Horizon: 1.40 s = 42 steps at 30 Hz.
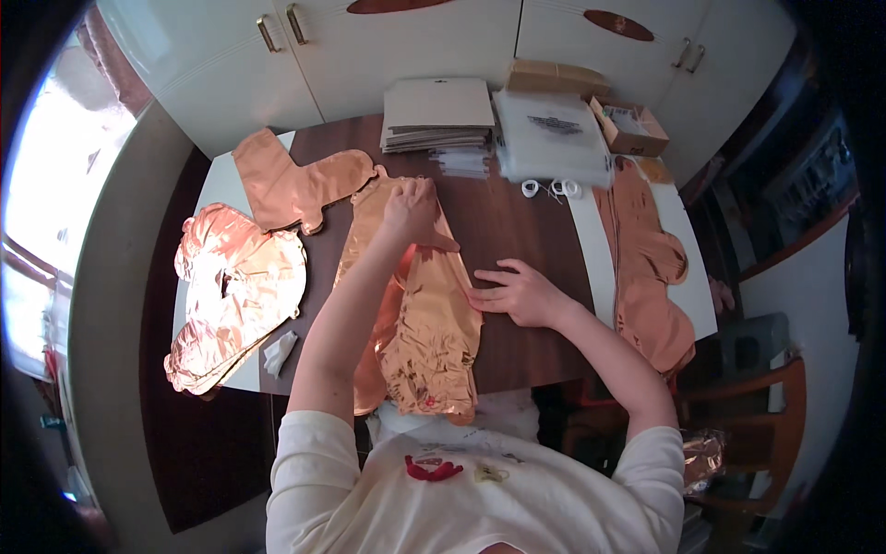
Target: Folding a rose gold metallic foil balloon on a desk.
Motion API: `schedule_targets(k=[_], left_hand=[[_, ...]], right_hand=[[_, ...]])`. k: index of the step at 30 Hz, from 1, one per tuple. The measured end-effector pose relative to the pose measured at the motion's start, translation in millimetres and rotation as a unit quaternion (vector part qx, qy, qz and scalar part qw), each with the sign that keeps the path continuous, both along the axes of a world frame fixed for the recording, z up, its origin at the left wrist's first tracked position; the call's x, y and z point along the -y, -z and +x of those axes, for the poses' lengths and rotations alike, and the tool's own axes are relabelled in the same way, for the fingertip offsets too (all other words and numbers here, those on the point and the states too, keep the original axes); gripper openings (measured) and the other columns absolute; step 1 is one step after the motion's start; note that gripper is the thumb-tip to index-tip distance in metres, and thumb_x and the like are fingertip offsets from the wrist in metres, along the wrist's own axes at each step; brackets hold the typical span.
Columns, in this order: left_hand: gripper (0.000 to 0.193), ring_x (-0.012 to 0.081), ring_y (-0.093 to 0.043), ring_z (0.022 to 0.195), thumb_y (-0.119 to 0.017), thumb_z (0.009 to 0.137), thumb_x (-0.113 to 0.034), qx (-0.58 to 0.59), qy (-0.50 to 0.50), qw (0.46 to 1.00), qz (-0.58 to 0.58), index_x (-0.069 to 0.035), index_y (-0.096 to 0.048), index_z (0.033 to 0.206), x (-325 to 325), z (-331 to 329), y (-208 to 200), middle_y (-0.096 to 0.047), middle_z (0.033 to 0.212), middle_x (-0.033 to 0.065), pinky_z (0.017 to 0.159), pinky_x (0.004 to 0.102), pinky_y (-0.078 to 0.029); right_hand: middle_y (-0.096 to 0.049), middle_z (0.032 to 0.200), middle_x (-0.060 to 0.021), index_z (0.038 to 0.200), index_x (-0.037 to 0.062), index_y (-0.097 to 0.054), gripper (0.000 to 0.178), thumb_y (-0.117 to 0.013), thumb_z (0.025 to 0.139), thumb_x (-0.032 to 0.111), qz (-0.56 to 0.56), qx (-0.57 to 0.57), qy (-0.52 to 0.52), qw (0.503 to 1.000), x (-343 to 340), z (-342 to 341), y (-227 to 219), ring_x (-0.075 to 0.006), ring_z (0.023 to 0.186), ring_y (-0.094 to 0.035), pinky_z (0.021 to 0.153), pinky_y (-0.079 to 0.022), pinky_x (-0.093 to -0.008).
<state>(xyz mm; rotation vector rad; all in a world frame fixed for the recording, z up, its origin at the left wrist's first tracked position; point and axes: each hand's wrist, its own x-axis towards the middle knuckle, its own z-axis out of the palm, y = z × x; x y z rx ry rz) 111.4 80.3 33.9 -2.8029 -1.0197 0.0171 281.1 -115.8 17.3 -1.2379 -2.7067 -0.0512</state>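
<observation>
Foil in a shiny, crumpled heap [268, 319] lies at the left of the frame, with flatter copper pieces [300, 185] above it at upper left and a white scrap [280, 354] at its lower right. In the centre, the long foil piece [434, 342] lies on the desk [531, 240], its long axis running from upper centre to lower centre. The left hand [413, 217] rests over its upper end, fingers bent and thumb stretched rightward; whether it pinches the foil I cannot tell. Above stands a stack of grey card [437, 106]. The right hand [520, 295], fingers spread, has its fingertips at the piece's right edge, nearer its middle than the left hand is. Clear plastic bags [544, 143] lie at upper right, beside an open brown box [641, 145] holding pale packets [628, 119]. More copper foil shapes [646, 286] lie stacked at far right.
</observation>
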Motion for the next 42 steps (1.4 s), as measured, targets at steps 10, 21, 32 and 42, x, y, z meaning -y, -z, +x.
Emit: schedule_targets(k=[10, 21, 32, 42], left_hand=[[0.095, 0.0286, -0.043, 0.114, -0.070, 0.052, -0.071, 0.053, -0.036, 0.998, -0.017, -0.006, -0.051, 0.119, -22.5, 3.0, 5.4, -0.042, 0.128, 0.0112, 0.096, 0.0412, -0.035], [0.090, 0.0284, -0.045, 0.111, -0.069, 0.058, -0.067, 0.104, -0.153, 0.983, 0.017, -0.014, -0.045, 0.126, -55.3, 9.6, 16.6, -0.044, 0.121, 0.0106, 0.090, 0.0409, -0.039], [0.054, 0.0301, -0.049, 0.105, -0.062, 0.078, -0.047, 0.284, -0.102, 0.950, 0.078, -0.009, -0.049, 0.114, -20.2, -17.8, 16.9, -0.048, 0.112, 0.0100, 0.084, 0.0441, -0.040], [0.075, 0.0314, -0.036, 0.129, -0.071, 0.072, -0.042, 0.096, 0.016, 0.971, -0.219, -0.008, -0.041, 0.132, 102.1, -167.8, -29.2, -0.041, 0.135, 0.0130, 0.103, 0.0467, -0.030]], right_hand=[[-0.057, 0.125, 0.0086, 0.116, 0.0221, -0.063, 0.051, -0.053, 0.072, 0.000, -0.036, -0.096, 0.019, 0.995, 24.7, -1.9, 7.4, -0.0159, 0.123, -0.047, 0.102, -0.034, -0.0422], [-0.059, 0.123, 0.0077, 0.113, 0.0212, -0.065, 0.046, -0.052, 0.075, 0.000, -0.044, -0.106, 0.039, 0.993, 33.6, -6.8, 7.5, -0.0138, 0.122, -0.048, 0.104, -0.034, -0.0427], [-0.061, 0.120, 0.0050, 0.109, 0.0186, -0.067, 0.044, -0.049, 0.074, -0.001, -0.040, -0.166, 0.062, 0.983, 49.0, -14.5, 15.0, -0.0155, 0.121, -0.050, 0.104, -0.034, -0.0421], [-0.061, 0.119, -0.0015, 0.112, 0.0133, -0.065, 0.042, -0.048, 0.077, -0.002, -0.073, -0.203, 0.110, 0.970, 98.0, -13.5, 5.8, -0.0197, 0.117, -0.053, 0.103, -0.035, -0.0424]])
